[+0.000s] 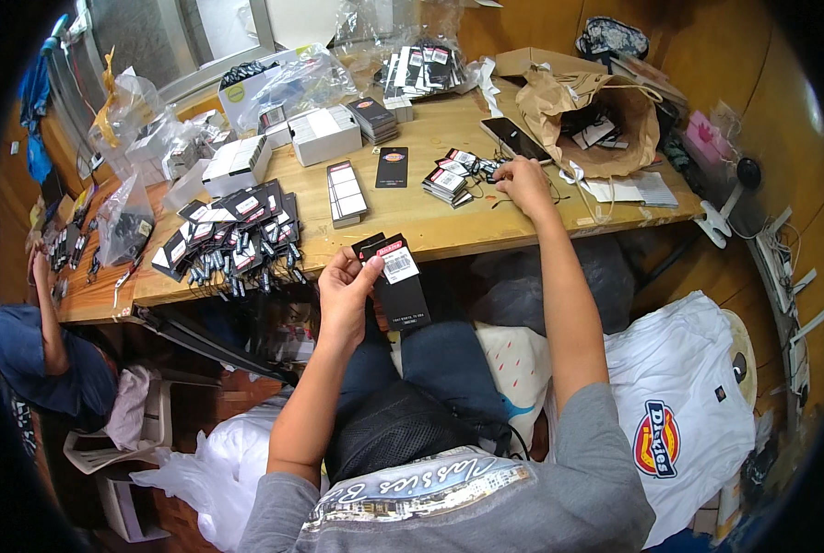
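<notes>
Above my lap, my left hand [342, 300] is closed around a few black hang tags [406, 302], pinched between thumb and fingers. A small white barcode tag [399, 266] with a red top lies over them, partly under my thumb. My right hand [526, 192] reaches over the table, fingertips pinched at a black string beside a small pile of barcode tags [448, 182] with black strings. A single black hang tag [392, 168] lies flat, left of that pile. Farther left stands a stack of white tags [345, 195].
A phone [515, 139] and an open brown paper bag [647, 124] are beyond my right hand. A heap of black tags [237, 235] overhangs the table's front edge at left. White card boxes [324, 136] stand behind. Another person's arm [49, 323] is at far left.
</notes>
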The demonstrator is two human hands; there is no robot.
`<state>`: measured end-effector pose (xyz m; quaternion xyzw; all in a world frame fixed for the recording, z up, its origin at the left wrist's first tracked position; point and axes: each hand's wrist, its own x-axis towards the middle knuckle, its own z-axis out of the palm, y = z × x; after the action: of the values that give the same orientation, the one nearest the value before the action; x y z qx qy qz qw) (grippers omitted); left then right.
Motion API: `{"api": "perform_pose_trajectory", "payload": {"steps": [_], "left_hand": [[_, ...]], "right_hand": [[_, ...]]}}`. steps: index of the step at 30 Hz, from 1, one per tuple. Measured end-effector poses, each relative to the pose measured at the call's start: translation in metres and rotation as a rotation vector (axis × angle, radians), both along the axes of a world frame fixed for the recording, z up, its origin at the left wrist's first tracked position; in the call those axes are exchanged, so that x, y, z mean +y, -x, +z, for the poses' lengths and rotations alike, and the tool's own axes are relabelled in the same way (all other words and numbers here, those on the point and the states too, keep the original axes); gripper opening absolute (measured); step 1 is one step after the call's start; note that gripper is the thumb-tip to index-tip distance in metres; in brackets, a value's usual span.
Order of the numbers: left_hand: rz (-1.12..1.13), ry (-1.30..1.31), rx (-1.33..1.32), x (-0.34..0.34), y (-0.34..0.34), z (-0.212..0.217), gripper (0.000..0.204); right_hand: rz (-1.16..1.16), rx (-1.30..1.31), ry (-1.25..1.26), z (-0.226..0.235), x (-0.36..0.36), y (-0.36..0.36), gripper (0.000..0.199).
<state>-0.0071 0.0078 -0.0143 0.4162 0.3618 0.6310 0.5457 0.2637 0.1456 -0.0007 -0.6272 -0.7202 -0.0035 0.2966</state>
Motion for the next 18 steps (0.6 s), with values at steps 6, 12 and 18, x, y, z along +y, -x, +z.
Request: {"api": "perform_pose_trajectory", "payload": {"steps": [6, 12, 18], "left_hand": [[-0.028, 0.031, -0.023, -0.002, 0.000, -0.007, 0.010], [-0.044, 0.064, -0.064, -0.005, -0.001, -0.009, 0.010], [-0.125, 0.073, -0.119, -0.004, -0.003, -0.016, 0.018]], "right_hand": [[0.050, -0.197, -0.057, 0.006, 0.012, 0.001, 0.012], [0.212, 0.710, 0.156, 0.025, 0.038, -0.012, 0.016], [0.483, 1.312, 0.373, 0.063, 0.028, -0.012, 0.009]]}}
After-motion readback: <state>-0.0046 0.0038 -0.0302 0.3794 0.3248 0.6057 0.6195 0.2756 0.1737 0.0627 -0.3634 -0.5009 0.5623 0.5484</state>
